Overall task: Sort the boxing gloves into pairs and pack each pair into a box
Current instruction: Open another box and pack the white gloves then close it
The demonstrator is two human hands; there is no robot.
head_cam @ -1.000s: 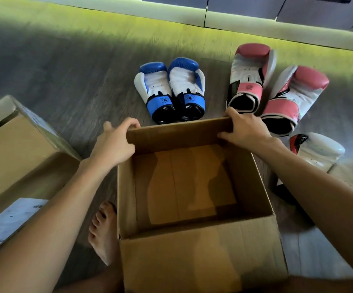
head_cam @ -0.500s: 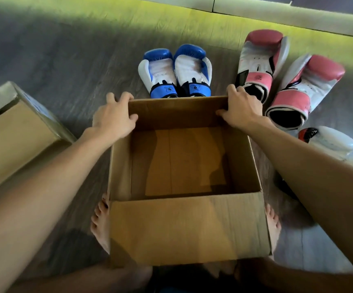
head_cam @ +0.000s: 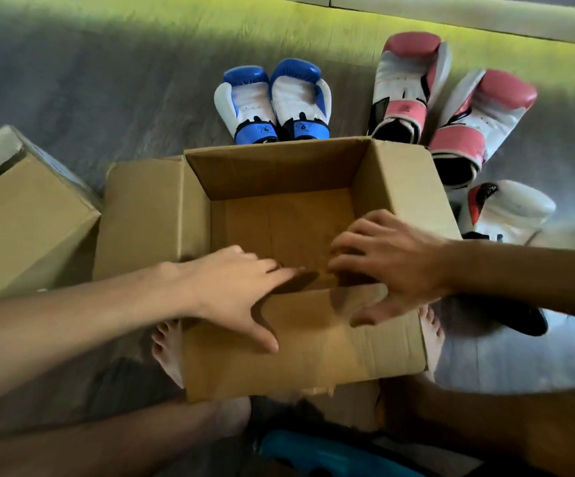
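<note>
Box [head_cam: 279,170], left hand [head_cam: 234,290], right hand [head_cam: 392,266] astride near rim

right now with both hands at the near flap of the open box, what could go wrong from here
1. The left hand and right hand are at the near flap; if it isn't creased, it may spring back over the opening.
2. The far wall of the box hides the cuffs of the blue gloves; nudging it forward could shove them.
3. The white glove lies close by the right flap and could get bumped.
</note>
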